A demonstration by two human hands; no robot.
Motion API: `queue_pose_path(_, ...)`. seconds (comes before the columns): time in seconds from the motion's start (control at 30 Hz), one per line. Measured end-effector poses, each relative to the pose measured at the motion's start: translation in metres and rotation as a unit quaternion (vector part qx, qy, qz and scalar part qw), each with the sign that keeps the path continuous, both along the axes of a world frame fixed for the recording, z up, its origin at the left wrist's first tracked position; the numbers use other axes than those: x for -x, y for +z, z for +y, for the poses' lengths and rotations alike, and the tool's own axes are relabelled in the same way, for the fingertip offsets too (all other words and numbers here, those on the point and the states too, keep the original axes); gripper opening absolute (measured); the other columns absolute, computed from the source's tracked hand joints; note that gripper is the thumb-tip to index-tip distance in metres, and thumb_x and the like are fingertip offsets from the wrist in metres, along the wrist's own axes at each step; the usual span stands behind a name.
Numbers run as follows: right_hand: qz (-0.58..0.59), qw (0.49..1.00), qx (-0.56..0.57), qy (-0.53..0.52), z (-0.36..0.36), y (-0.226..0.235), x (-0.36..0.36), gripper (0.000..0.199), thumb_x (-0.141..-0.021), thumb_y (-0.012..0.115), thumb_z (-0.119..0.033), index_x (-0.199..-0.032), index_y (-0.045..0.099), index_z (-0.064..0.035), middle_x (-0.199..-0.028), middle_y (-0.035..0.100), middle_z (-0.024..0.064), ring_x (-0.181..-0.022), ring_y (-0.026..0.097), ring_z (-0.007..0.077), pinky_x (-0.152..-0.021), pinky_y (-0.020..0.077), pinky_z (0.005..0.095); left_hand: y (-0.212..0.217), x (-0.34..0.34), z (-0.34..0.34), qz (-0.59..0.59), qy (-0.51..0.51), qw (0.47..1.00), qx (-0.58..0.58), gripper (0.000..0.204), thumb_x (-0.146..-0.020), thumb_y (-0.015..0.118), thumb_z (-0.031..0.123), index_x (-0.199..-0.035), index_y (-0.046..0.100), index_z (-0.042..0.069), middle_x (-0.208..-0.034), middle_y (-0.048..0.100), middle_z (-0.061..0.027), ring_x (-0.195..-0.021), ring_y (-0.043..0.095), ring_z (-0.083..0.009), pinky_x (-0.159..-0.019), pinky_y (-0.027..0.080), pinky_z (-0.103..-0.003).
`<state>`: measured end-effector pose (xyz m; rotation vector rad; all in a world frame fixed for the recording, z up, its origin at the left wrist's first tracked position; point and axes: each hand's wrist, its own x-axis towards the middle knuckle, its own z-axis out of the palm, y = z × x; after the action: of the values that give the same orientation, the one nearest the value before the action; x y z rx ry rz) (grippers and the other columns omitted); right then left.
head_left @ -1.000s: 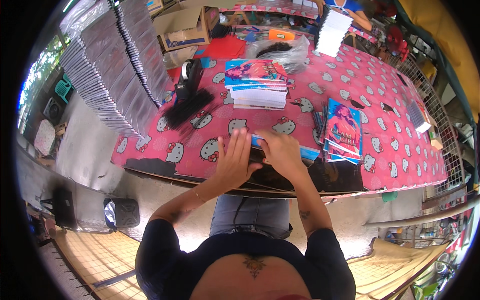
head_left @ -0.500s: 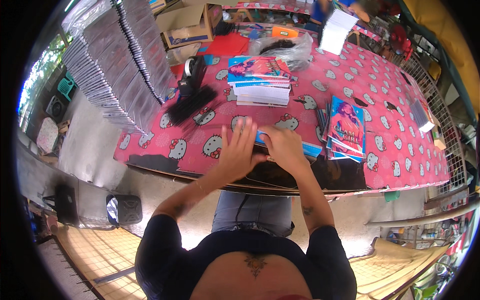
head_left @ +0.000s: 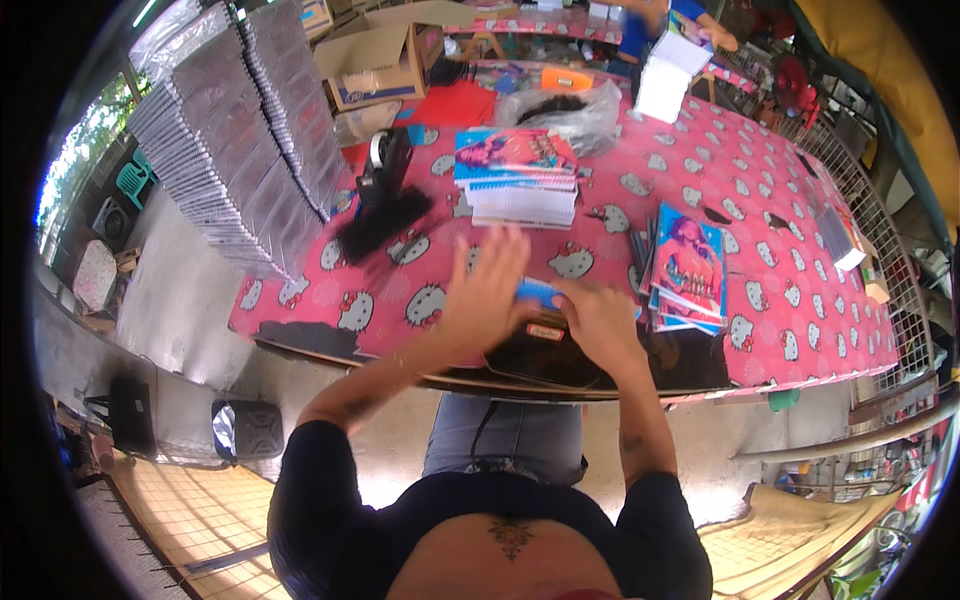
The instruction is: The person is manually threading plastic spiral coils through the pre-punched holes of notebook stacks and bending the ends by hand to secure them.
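My left hand (head_left: 488, 295) lies over the near table edge, its fingers stretched out and smeared by motion. Beside it my right hand (head_left: 603, 325) curls over a narrow bright blue piece (head_left: 538, 291), perhaps a notebook's edge; most of it is hidden under the hands. Between the hands, a small red-bordered label (head_left: 545, 332) shows on a dark surface. Beyond them stands a stack of spiral notebooks (head_left: 518, 190) with blue and pink covers. More such notebooks (head_left: 690, 265) lie to the right of my right hand. A bundle of thin black strands (head_left: 385, 225) rests to the left.
Tall stacks of plastic-wrapped spiral notebooks (head_left: 225, 140) rise at the left. A black tape dispenser (head_left: 385, 170), an open cardboard box (head_left: 375, 70), red sheets (head_left: 455, 103) and a clear plastic bag (head_left: 580, 120) stand farther back. Across the pink table (head_left: 770, 330), another person holds an open notebook (head_left: 668, 85).
My hands have shifted slightly, uncovering the small label between them. The view has tilted, so the table sits lower. The other person's notebook has changed its angle.
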<state>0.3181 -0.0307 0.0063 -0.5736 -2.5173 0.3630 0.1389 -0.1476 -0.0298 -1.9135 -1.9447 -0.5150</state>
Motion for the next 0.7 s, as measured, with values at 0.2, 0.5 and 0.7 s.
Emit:
queue_pose_path(0.2, -0.010, 1.000, -0.010, 0.007, 0.003, 0.006, 0.006, 0.019, -0.089, 0.067, -0.019, -0.107, 0.070, -0.0123, -0.089, 0.072, 0.0112, -0.079, 0.070, 0.0349, -0.071, 0.0523, 0.0480, 0.029, 0.008, 0.028, 0.071, 0.072, 0.989, -0.104, 0.087, -0.091, 0.058, 0.058, -0.150, 0.038, -0.004, -0.158, 0.034, -0.0249, -0.149, 0.030, -0.0406, -0.117, 0.021, -0.062)
queue_pose_path(0.5, -0.008, 1.000, -0.007, 0.004, 0.002, 0.005, 0.005, 0.033, -0.088, 0.070, -0.020, -0.119, 0.062, -0.0123, -0.088, 0.073, 0.0143, -0.074, 0.069, 0.0358, -0.067, 0.0522, 0.0483, 0.027, -0.001, 0.025, 0.010, -0.018, 1.000, -0.015, 0.091, -0.090, 0.063, 0.051, -0.151, 0.031, -0.008, -0.160, 0.028, -0.0294, -0.151, 0.024, -0.0415, -0.118, 0.019, -0.061)
queue_pose_path(0.7, -0.019, 0.999, 0.026, -0.026, 0.000, 0.000, 0.003, 0.053, -0.084, 0.074, -0.024, -0.133, 0.056, -0.0136, -0.087, 0.071, 0.0154, -0.081, 0.068, 0.0397, -0.074, 0.0512, 0.0497, 0.011, -0.030, -0.003, -0.021, -0.045, 0.998, 0.030, 0.091, -0.091, 0.058, 0.057, -0.151, 0.034, -0.006, -0.159, 0.032, -0.0257, -0.150, 0.028, -0.0400, -0.118, 0.022, -0.061)
